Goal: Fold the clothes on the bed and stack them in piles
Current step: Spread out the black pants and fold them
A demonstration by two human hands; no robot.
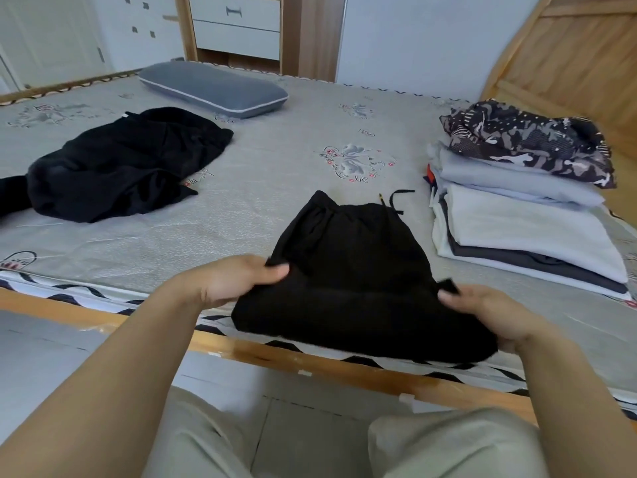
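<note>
While black shorts [358,270] lie at the bed [275,174] edge, left hand [238,281] pinching one corner, right hand [489,312] another — folded pile [527,215] beside.

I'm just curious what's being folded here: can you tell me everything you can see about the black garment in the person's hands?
The black garment looks like soft knit trousers or shorts, partly folded. Its gathered elastic waistband points away from the person, with a black drawstring trailing beyond it. It lies on the bed at the near edge, overhanging slightly. The left hand and right hand each pinch a side of it.
</note>
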